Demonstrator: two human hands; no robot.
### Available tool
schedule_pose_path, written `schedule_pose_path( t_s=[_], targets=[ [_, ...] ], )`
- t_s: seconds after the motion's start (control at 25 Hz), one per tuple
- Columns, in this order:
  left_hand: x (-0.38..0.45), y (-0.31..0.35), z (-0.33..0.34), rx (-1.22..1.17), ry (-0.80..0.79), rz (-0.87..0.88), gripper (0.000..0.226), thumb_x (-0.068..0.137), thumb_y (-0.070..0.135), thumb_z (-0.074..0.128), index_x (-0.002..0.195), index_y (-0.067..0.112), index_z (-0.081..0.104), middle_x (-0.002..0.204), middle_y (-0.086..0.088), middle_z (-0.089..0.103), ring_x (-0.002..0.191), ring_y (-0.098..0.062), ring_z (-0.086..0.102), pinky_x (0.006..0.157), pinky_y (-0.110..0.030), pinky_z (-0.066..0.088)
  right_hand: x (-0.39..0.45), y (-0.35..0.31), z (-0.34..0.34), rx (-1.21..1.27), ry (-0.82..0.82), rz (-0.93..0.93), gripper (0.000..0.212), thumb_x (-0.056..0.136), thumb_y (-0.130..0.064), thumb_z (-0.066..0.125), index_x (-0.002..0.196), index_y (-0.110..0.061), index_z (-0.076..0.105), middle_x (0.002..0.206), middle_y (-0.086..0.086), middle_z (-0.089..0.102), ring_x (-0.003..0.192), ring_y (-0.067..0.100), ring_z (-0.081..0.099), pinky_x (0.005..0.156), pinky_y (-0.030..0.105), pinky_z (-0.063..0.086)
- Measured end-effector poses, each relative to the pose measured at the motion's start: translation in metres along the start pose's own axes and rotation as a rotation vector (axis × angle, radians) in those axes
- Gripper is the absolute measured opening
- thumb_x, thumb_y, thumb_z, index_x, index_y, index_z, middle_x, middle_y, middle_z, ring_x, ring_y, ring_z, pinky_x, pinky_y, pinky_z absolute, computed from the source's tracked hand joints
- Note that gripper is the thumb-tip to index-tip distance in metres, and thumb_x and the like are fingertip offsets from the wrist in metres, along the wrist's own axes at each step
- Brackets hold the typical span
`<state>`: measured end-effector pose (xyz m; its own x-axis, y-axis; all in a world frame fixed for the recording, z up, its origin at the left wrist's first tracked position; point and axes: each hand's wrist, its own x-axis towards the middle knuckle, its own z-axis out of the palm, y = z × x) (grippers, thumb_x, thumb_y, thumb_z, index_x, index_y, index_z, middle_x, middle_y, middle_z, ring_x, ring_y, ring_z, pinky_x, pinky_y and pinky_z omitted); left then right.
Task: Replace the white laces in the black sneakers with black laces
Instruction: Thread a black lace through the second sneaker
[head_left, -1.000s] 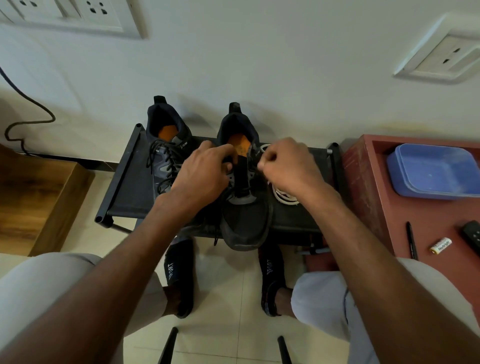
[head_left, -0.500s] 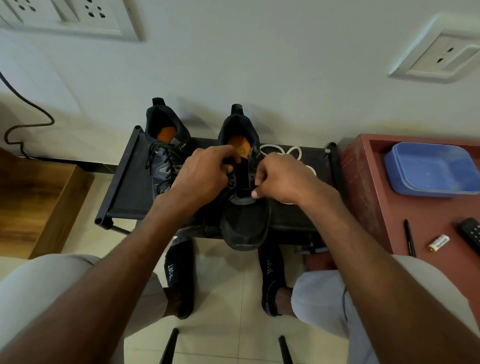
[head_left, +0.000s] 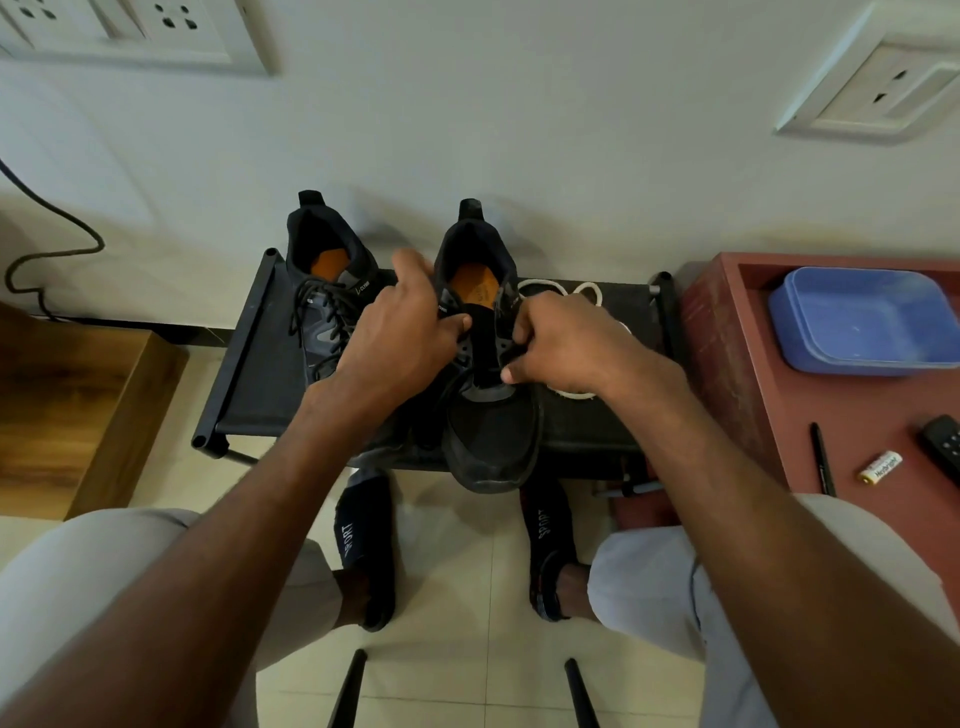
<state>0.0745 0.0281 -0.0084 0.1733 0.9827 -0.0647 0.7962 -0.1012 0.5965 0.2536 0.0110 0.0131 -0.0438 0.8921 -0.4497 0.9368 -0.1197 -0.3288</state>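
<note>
Both hands (head_left: 405, 338) lower on sneaker (head_left: 488, 415); white laces (head_left: 540, 287) uncovered.

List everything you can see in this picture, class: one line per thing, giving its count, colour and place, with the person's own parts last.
sneakers: two, black, side by side on the rack; the left one already has black laces.
white laces: loose, on the rack right of the sneakers.
rack: one, black, against the wall.
tray: one, blue, on the red table.
red table: one, at right.
pen: one, black, on the red table.
battery: one, white, beside the pen.
remote: one, black, at the right edge.
sockets: white, on the wall.
cable: one, black, at left.
socks: two, black, on the person's feet.
left hand: on the right sneaker's left side.
right hand: fingers curled at its right eyelets.
</note>
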Motion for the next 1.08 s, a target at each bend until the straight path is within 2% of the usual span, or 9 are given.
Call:
schedule_pose_path(
  t_s=[0.12,0.24,0.32,0.44,0.56,0.64,0.8,0.92,1.08],
  targets=[
    [0.002,-0.003,0.001,0.040,-0.093,-0.039,0.039,0.095,0.042,0.072,0.107,0.014,0.048,0.083,0.004,0.057,0.071,-0.010,0.056,0.055,-0.025,0.036,-0.002,0.007,-0.008,0.093,0.033,0.041,0.006,0.088,-0.029,0.082,0.085,-0.025,0.079,0.073,-0.007,0.077,0.076,0.009,0.073,0.084,0.041,0.061],
    [0.004,-0.004,0.001,0.050,-0.151,0.022,0.028,0.096,0.037,0.071,0.090,0.011,0.066,0.070,0.006,0.060,0.063,-0.007,0.056,0.055,-0.025,0.037,-0.009,0.020,-0.034,0.202,0.612,0.205,0.012,0.097,-0.018,0.068,0.100,-0.023,0.078,0.097,-0.006,0.077,0.089,0.012,0.070,0.080,0.029,0.052],
    [0.004,-0.005,-0.002,0.063,-0.149,0.038,0.034,0.097,0.041,0.069,0.082,0.011,0.068,0.066,-0.002,0.062,0.060,-0.016,0.059,0.055,-0.028,0.038,-0.009,0.030,-0.040,0.202,0.788,0.206,0.019,0.096,-0.011,0.063,0.113,-0.018,0.069,0.111,-0.001,0.069,0.098,0.019,0.065,0.078,0.030,0.044],
    [0.004,-0.005,-0.004,0.101,-0.155,0.043,0.043,0.099,0.048,0.064,0.078,0.010,0.071,0.066,-0.011,0.065,0.056,-0.023,0.057,0.052,-0.029,0.039,-0.005,0.016,-0.023,0.265,0.303,0.020,0.029,0.091,-0.019,0.075,0.118,-0.021,0.065,0.113,-0.002,0.068,0.097,0.017,0.066,0.088,0.035,0.052],
    [0.004,-0.004,-0.006,0.131,-0.194,0.041,0.039,0.098,0.046,0.066,0.075,0.015,0.070,0.062,-0.003,0.061,0.055,-0.017,0.055,0.052,-0.027,0.037,-0.002,0.003,-0.004,0.053,-0.047,-0.031,0.018,0.087,-0.029,0.083,0.098,-0.019,0.073,0.085,-0.002,0.076,0.078,0.017,0.072,0.085,0.042,0.061],
    [0.005,-0.005,-0.005,0.144,-0.210,0.043,0.036,0.098,0.043,0.068,0.076,0.014,0.071,0.063,-0.002,0.061,0.057,-0.016,0.056,0.053,-0.027,0.036,0.003,0.010,-0.003,0.027,-0.019,0.014,0.008,0.089,-0.027,0.080,0.091,-0.021,0.076,0.072,-0.003,0.076,0.072,0.014,0.073,0.081,0.040,0.062],
    [0.009,-0.012,-0.003,0.114,-0.198,-0.006,0.032,0.101,0.038,0.064,0.083,0.015,0.077,0.075,-0.004,0.071,0.070,-0.020,0.066,0.054,-0.028,0.042,0.006,0.032,-0.020,0.020,0.489,0.222,0.011,0.092,-0.022,0.070,0.103,-0.019,0.074,0.099,0.002,0.075,0.090,0.027,0.071,0.081,0.043,0.060],
    [0.008,-0.009,-0.003,0.116,-0.205,0.002,0.035,0.102,0.039,0.063,0.077,0.016,0.075,0.066,0.000,0.066,0.059,-0.014,0.060,0.052,-0.027,0.038,0.002,0.015,-0.015,0.156,0.271,0.045,0.023,0.089,-0.019,0.077,0.111,-0.023,0.071,0.109,0.000,0.072,0.095,0.021,0.069,0.088,0.041,0.058],
    [0.006,-0.004,-0.009,0.132,-0.273,0.006,0.038,0.100,0.038,0.065,0.069,0.018,0.071,0.053,0.007,0.054,0.041,-0.004,0.048,0.047,-0.022,0.029,0.000,0.007,-0.002,0.058,0.016,0.035,0.012,0.089,-0.031,0.082,0.092,-0.021,0.076,0.074,-0.002,0.076,0.074,0.016,0.073,0.083,0.043,0.061]
  ],
)
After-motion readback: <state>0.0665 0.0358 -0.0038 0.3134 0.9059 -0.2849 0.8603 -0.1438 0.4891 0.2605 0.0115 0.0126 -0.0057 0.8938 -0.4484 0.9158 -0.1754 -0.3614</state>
